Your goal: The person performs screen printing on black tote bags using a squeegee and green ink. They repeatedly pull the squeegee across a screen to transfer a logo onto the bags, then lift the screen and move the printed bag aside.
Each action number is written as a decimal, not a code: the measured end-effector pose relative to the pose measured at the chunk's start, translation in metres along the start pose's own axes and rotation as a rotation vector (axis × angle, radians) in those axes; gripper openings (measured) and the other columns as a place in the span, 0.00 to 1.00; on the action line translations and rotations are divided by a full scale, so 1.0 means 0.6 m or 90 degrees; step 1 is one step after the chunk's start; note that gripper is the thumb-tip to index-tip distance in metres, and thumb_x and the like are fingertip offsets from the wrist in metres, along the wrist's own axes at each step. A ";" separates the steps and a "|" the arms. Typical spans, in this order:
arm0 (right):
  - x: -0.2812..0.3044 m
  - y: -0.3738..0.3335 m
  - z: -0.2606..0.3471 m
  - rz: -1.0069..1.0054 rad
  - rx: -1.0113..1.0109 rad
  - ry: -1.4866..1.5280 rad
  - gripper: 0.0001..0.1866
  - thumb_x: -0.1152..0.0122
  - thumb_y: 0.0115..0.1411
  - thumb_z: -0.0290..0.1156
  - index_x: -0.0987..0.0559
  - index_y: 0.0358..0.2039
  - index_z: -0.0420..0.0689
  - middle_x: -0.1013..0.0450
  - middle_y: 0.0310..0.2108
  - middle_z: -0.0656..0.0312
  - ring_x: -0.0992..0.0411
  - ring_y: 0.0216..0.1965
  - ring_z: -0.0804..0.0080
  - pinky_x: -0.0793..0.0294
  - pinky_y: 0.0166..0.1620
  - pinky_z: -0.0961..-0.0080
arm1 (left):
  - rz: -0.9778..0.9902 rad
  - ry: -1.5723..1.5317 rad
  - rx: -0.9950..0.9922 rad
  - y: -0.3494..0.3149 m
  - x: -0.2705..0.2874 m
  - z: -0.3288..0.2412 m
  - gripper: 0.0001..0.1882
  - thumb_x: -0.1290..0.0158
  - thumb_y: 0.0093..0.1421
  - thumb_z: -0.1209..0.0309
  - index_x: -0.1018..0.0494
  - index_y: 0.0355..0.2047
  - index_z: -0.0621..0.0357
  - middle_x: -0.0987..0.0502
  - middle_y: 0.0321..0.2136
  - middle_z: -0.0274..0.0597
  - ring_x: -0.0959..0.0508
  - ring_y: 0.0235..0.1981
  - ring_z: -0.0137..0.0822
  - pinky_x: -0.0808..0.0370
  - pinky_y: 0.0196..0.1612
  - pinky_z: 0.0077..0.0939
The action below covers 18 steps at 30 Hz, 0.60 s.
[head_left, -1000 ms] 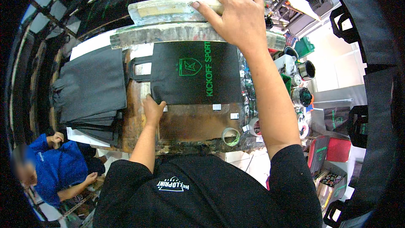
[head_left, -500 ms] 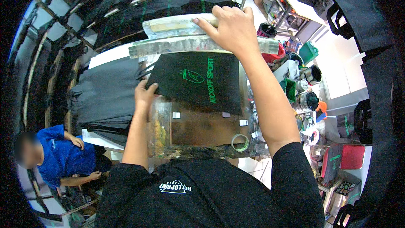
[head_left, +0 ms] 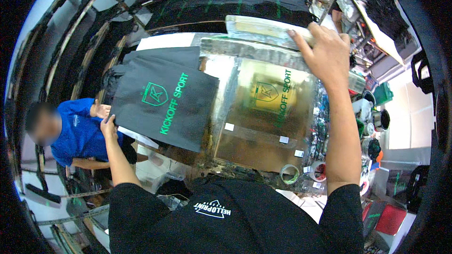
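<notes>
Pinching the printed black bag by its lower corner, my left hand holds it left of the screen; right hand grips the squeegee; print looks done, stacking remains.

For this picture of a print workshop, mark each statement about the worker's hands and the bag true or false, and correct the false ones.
1. The left hand grips the black bag by its edge. True.
2. The right hand rests flat on the roll of tape. False: it holds the squeegee at the far end of the print screen.
3. The bag's print is green. True.
4. The bag lies under the screen. False: it is off to its left.
</notes>
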State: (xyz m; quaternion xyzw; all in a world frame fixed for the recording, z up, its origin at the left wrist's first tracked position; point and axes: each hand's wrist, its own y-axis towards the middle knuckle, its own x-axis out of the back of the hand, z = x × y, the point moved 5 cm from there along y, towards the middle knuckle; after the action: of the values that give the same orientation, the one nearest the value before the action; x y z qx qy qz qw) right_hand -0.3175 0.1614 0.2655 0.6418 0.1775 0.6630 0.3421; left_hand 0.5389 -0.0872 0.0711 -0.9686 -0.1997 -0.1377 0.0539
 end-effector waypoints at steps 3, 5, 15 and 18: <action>0.003 -0.006 -0.018 -0.015 0.016 -0.077 0.31 0.43 0.66 0.63 0.20 0.30 0.43 0.21 0.28 0.53 0.21 0.36 0.53 0.34 0.45 0.53 | -0.476 0.569 -0.332 -0.082 -0.158 -0.019 0.33 0.36 0.61 0.59 0.30 0.60 0.68 0.22 0.51 0.67 0.22 0.52 0.65 0.25 0.54 0.58; 0.004 -0.005 -0.015 0.004 0.013 -0.087 0.31 0.43 0.66 0.63 0.21 0.30 0.43 0.21 0.28 0.53 0.21 0.36 0.53 0.34 0.45 0.53 | -0.310 0.506 -0.440 -0.181 -0.274 -0.079 0.26 0.38 0.64 0.59 0.25 0.54 0.66 0.21 0.48 0.61 0.24 0.54 0.59 0.27 0.58 0.52; 0.003 -0.011 -0.008 0.013 0.015 -0.078 0.30 0.42 0.66 0.62 0.20 0.30 0.44 0.21 0.29 0.54 0.22 0.36 0.54 0.36 0.44 0.54 | 0.508 0.326 -0.621 -0.732 -0.727 -0.014 0.13 0.41 0.67 0.58 0.20 0.31 0.53 0.18 0.31 0.47 0.17 0.35 0.52 0.20 0.37 0.47; 0.005 -0.014 -0.009 -0.015 0.018 -0.066 0.30 0.41 0.66 0.62 0.20 0.30 0.44 0.21 0.29 0.54 0.22 0.36 0.55 0.36 0.44 0.54 | 0.455 0.361 -0.603 -0.681 -0.763 -0.030 0.13 0.42 0.68 0.58 0.21 0.31 0.54 0.20 0.31 0.49 0.18 0.35 0.53 0.21 0.36 0.47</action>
State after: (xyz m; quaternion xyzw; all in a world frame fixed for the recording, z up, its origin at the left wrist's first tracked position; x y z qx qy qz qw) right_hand -0.3205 0.1705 0.2612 0.6776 0.1766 0.6225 0.3496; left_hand -0.0332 0.1132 -0.0236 -0.8203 0.2382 -0.4345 -0.2855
